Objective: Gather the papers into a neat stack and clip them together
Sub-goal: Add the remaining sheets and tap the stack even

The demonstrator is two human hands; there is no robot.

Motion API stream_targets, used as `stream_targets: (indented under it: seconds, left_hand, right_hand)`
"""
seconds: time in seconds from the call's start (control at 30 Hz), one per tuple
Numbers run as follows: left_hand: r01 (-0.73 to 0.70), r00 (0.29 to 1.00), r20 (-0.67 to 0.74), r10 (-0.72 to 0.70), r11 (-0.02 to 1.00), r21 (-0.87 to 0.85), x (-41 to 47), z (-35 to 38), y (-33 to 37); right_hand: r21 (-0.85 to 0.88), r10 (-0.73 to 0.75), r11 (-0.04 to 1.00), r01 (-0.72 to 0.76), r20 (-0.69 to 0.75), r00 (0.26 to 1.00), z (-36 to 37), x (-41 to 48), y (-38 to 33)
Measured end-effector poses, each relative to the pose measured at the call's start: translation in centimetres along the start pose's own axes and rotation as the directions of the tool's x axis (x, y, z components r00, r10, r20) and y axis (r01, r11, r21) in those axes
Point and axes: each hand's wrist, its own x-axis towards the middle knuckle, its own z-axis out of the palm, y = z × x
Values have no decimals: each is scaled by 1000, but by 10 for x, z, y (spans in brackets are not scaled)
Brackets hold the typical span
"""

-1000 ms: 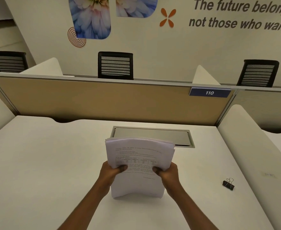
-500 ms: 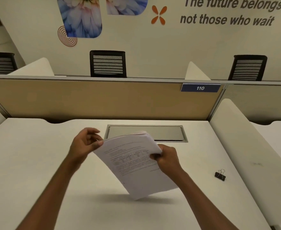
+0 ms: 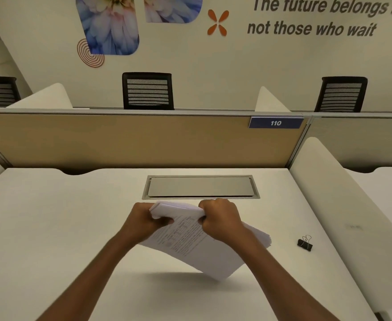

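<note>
We are holding the papers (image 3: 190, 242) gathered, both hands (image 3: 144, 222) (image 3: 222, 221) gripping their far edge. The clip (image 3: 305, 243) is lying unused on the worktop (image 3: 51, 228), right of our grip; clipping is remaining.

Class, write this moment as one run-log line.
stage: squaring papers | left hand: grip on papers | right hand: grip on papers | papers: tilted above desk | clip: on desk, untouched

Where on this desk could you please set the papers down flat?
The desk is bare left of the left hand, out to its left edge, and along the near edge. To the right lies the binder clip. Behind the papers sits the metal cable hatch.
</note>
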Motion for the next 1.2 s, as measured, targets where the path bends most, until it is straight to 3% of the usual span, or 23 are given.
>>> stream_targets:
  seconds: [0.2,0.33,0.37,0.43,0.47,0.53,0.63,0.7,0.9,1.0,1.2]
  left_hand:
    - [48,996,-68,-59,985,-163,-15,19,-7]
    - [170,959,-146,-242,906,-387,-24,21,-19]
    - [183,948,-163,-275,885,-428,-26,19,-23]
    - [184,935,-181,-307,851,-493,-27,15,-31]
    - [181,931,-183,-316,834,-521,-27,14,-33]
    - [171,925,-184,-333,795,-582,-25,13,-36]
    - [150,926,-171,-336,744,-651,-21,16,-35]
    - [146,926,-163,-340,723,-675,-17,21,-34]
    - [188,909,-165,-384,727,-661,-7,33,-42]
    - [204,882,-187,-433,706,-678,-9,46,-46]
    - [182,828,-244,-504,654,-734,-11,61,-50]
  right_hand:
    - [-51,-34,998,42,142,989,-3,-9,3]
    - [-106,177,982,-156,231,957,-21,-14,48]
    - [-68,227,974,-217,268,936,-23,-17,66]
    - [246,207,918,-311,372,905,-23,-24,101]
    - [466,149,819,-336,392,908,-20,-28,113]
    - [781,76,525,-340,355,932,-8,-35,125]
    - [947,45,180,-268,264,964,22,-36,125]
    - [965,110,57,-257,249,962,42,-35,117]
    - [958,466,78,-276,209,860,69,-34,94]
    - [943,585,161,-292,147,798,76,-33,79]
    - [938,670,219,-269,56,740,87,-33,63]
